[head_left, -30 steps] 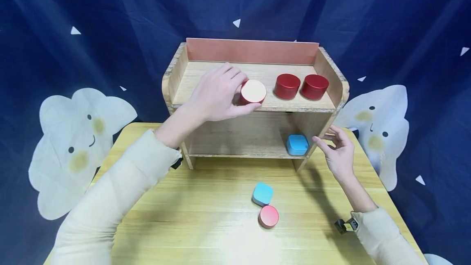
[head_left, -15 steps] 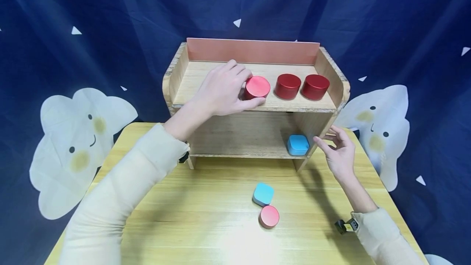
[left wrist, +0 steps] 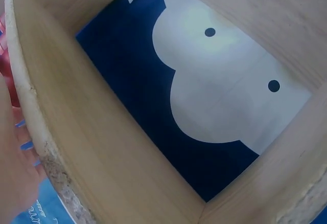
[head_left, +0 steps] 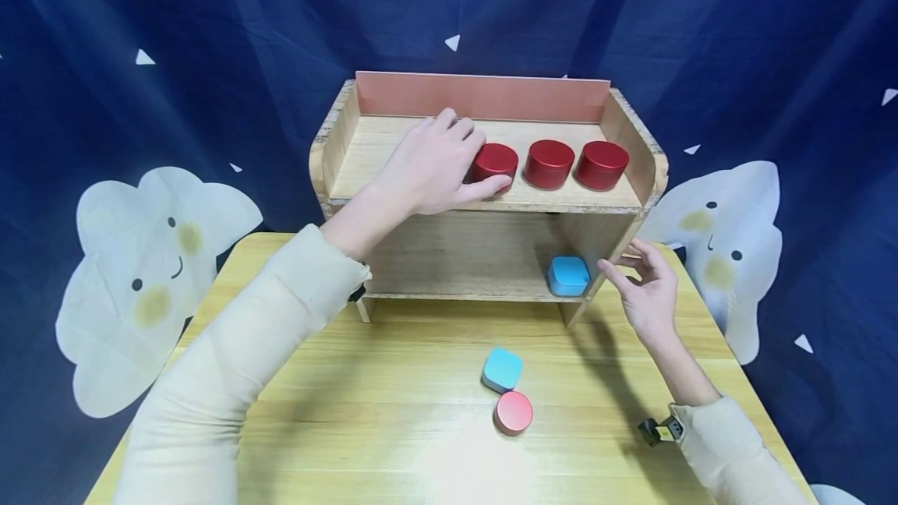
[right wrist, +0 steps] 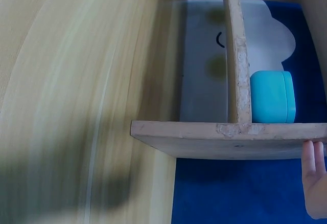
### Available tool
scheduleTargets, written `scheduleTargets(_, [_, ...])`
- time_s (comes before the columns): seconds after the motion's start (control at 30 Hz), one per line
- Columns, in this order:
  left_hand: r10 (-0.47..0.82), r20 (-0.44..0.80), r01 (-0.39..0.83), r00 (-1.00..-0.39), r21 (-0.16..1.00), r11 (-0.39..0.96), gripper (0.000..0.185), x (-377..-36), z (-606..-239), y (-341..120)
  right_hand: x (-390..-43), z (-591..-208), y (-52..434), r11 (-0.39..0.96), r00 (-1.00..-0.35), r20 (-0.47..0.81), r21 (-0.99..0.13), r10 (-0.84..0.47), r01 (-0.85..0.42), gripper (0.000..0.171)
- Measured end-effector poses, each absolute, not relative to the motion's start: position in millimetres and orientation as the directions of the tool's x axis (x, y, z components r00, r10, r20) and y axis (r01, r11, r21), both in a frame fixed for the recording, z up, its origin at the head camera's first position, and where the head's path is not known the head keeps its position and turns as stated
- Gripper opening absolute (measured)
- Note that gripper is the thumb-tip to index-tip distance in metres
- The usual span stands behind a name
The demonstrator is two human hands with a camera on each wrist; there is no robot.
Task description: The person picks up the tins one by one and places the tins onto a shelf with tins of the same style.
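Left hand: we see the left hand (head_left: 428,170) on the top shelf, its fingers (head_left: 456,127) and thumb curled round the left red tin (head_left: 494,160).
Left red tin: we find it upright on the top board of the wooden rack (head_left: 337,146), first in a row with a middle red tin (head_left: 549,163) and a right red tin (head_left: 602,164), each just beside the next.
Right hand: we see the right hand (head_left: 647,294) beside the rack's right wall, fingers (head_left: 613,275) loosely spread and holding nothing.
Lower shelf: we note a blue box (head_left: 567,275) in its right corner.
Desk: on the desk (head_left: 351,411) we see another blue box (head_left: 502,369) touching a pink tin (head_left: 514,412).
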State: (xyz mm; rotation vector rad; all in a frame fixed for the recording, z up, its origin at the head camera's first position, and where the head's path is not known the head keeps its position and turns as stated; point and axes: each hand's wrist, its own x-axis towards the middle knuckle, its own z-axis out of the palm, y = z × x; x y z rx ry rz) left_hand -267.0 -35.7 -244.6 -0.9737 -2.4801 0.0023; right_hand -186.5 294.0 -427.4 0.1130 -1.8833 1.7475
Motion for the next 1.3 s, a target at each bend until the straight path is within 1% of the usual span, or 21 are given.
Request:
scheduleTargets(0.33, [0.646,0.403,0.638,-0.648,-0.176,0.749,0.068,-272.4,-246.0,-31.7,-186.4,-429.3,294.1,0.157,-0.839,0.45,-0.893,0.305,-0.422,0.051])
scheduleTargets(0.7, [0.648,0.406,0.64,-0.645,-0.176,0.748,0.067,-277.5,-246.8,-30.2,-186.7,-429.1,294.3,0.167,-0.842,0.44,-0.898,0.313,-0.407,0.051])
scheduleTargets(0.93, [0.608,0.418,0.621,-0.675,-0.122,0.774,0.074,-271.2,-246.7,-34.0,-187.2,-428.8,294.4,0.166,-0.839,0.444,-0.896,0.315,-0.412,0.051])
scheduleTargets(1.0, [0.601,0.436,0.622,-0.67,-0.112,0.775,0.074,-268.0,-248.2,-37.5,-187.5,-428.6,293.9,0.161,-0.838,0.447,-0.895,0.314,-0.417,0.051])
scheduleTargets(1.17, [0.595,0.476,0.632,-0.647,-0.102,0.768,0.067,-259.3,-254.7,-47.7,-187.5,-428.6,293.1,0.148,-0.837,0.448,-0.894,0.313,-0.422,0.051])
scheduleTargets(1.3, [0.591,0.505,0.639,-0.629,-0.097,0.763,0.067,-251.5,-259.0,-54.5,-187.7,-429.1,293.5,0.138,-0.837,0.449,-0.894,0.314,-0.427,0.051])
